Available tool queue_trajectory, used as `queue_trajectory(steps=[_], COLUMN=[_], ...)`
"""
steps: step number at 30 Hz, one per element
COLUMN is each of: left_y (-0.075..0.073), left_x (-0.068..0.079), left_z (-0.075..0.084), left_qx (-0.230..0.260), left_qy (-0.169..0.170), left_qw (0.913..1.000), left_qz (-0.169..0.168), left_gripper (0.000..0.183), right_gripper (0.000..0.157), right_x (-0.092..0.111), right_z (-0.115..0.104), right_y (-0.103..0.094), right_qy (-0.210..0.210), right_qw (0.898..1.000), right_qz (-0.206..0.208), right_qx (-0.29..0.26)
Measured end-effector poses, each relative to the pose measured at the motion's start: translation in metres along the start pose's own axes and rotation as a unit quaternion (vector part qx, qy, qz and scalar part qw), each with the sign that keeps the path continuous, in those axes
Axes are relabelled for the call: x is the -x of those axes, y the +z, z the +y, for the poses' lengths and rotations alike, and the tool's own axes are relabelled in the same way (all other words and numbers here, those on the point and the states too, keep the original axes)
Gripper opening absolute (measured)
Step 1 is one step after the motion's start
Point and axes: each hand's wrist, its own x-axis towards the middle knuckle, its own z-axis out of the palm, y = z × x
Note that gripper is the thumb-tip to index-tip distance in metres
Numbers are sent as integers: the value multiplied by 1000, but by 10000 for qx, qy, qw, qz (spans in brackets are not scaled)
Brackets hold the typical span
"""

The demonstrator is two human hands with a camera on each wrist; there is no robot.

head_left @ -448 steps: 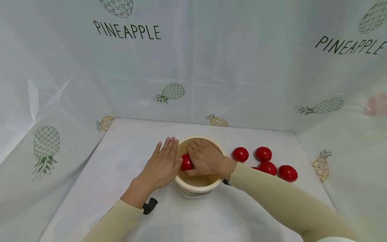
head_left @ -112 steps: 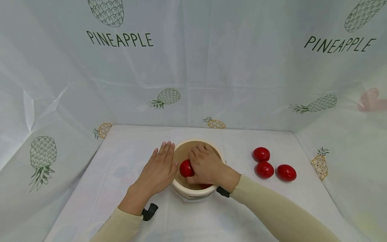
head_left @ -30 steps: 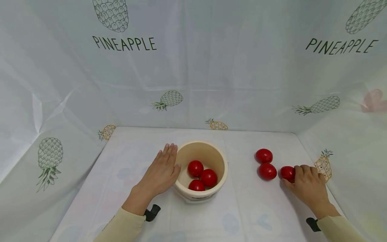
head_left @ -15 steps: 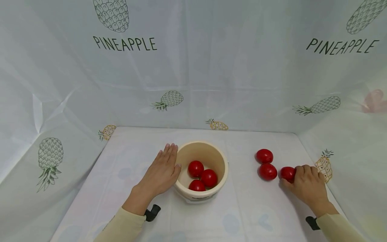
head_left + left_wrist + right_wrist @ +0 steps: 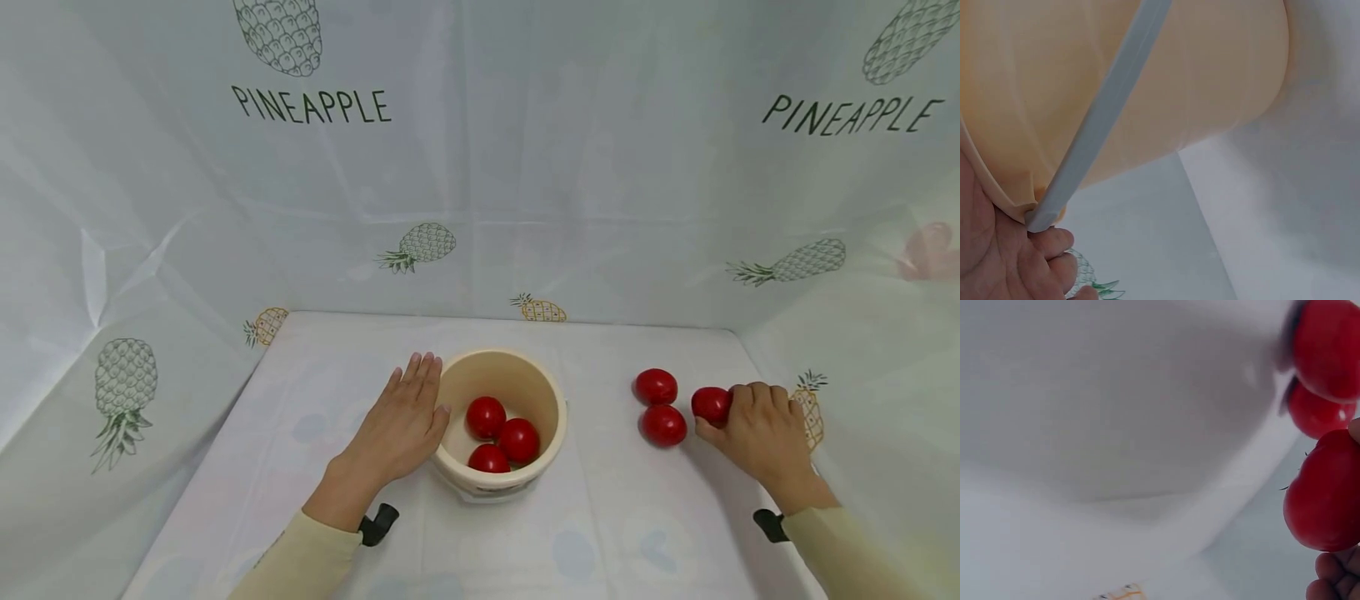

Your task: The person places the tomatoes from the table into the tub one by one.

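My right hand [image 5: 767,435] grips a red tomato [image 5: 711,406] just above the table at the right. In the right wrist view that tomato [image 5: 1325,494] is smooth, with a dark stem bit at one side. Two other tomatoes, a far one [image 5: 656,387] and a nearer one [image 5: 663,426], lie touching each other left of it. A cream bucket [image 5: 558,410] stands mid-table with three tomatoes [image 5: 517,440] inside. My left hand [image 5: 396,425], fingers straight, rests against its left rim. In the left wrist view the palm touches the bucket [image 5: 1197,69] beside its grey handle [image 5: 1100,119].
A white cloth covers the table [image 5: 600,517]. Behind and at both sides hangs a pale sheet [image 5: 585,167] printed with pineapples. A black wrist strap part [image 5: 378,525] shows under the left wrist, and a similar one [image 5: 770,525] at the right.
Over the last half second my right hand has raised the tomato off the table. Earlier it was inside the bucket with other tomatoes, and more lay on the table. The left hand stays put.
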Motion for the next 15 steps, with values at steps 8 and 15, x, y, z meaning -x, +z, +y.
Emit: queue_trajectory(steps=[8, 15], left_y=[-1, -4], left_x=[-1, 0], left_z=[1, 2], left_qx=[-51, -62], left_qy=[33, 2], left_qw=[10000, 10000], left_qz=[1, 4], left_gripper=[71, 69], right_gripper=[68, 68], right_x=[-40, -87], right_z=[-26, -69], right_y=[-27, -45], right_qy=[-130, -855], right_qw=[9994, 9930], right_qz=[-234, 718], right_qx=[-212, -375])
